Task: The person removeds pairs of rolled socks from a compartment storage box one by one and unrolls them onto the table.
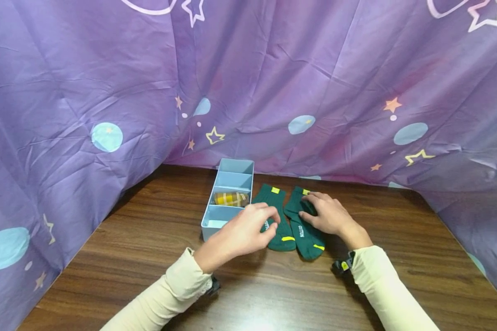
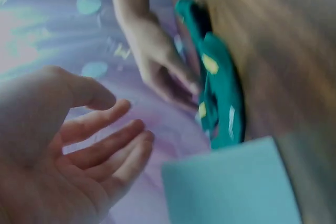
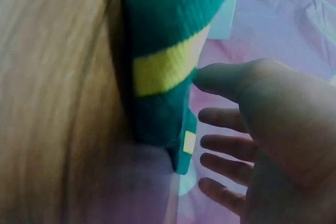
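Two green socks lie side by side on the wooden table (image 1: 107, 257), just right of the blue divided tray (image 1: 228, 202). Left hand (image 1: 242, 232) hovers over the left sock (image 1: 278, 220), fingers loosely spread, holding nothing. Right hand (image 1: 329, 214) rests on the right sock (image 1: 304, 230), fingers relaxed, thumb touching the fabric. A rolled yellow sock (image 1: 231, 198) sits in the tray.

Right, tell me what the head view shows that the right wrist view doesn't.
Only the head view shows the blue divided organizer with a rolled yellow sock in one compartment, the left hand, and the two green socks side by side on the wooden table. Only the right wrist view shows the right hand's palm side and straight fingers. Both show green sock with yellow markings and purple cloth.
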Demonstrator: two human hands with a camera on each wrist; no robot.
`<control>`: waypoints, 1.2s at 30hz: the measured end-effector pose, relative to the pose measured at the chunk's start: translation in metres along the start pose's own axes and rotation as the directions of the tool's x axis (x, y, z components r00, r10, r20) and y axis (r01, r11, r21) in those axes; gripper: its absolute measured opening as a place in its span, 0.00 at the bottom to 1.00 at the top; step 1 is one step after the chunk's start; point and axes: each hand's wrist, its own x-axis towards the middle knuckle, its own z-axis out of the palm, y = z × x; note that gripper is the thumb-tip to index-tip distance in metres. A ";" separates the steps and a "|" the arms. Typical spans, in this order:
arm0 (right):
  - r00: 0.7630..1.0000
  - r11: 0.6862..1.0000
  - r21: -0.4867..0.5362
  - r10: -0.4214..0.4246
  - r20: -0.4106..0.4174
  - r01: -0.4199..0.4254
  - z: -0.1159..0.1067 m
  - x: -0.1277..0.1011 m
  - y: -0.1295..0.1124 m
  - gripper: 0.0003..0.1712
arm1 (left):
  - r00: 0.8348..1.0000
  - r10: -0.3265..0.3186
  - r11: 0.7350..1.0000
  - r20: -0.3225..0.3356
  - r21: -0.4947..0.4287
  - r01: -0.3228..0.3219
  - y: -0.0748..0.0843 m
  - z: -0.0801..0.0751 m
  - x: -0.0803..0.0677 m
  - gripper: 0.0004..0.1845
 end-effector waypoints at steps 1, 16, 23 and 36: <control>1.000 1.000 0.000 -0.006 -0.014 0.006 0.000 0.000 -0.002 0.30 | 0.999 0.002 1.000 -0.032 -0.010 -0.003 -0.003 -0.004 0.001 0.04; 0.979 0.984 0.063 -0.157 -0.127 0.166 -0.006 0.009 -0.040 0.19 | 0.959 -0.215 0.976 -0.186 -0.072 0.205 -0.066 -0.056 0.003 0.07; 0.957 0.958 0.110 -0.244 -0.159 0.263 -0.011 0.011 -0.063 0.24 | 0.927 -0.321 0.946 -0.192 -0.118 0.303 -0.097 -0.056 -0.003 0.10; 0.940 0.908 0.244 -0.326 -0.103 0.342 -0.014 0.021 -0.098 0.27 | 0.868 -0.430 0.902 -0.250 -0.154 0.402 -0.132 -0.046 -0.013 0.14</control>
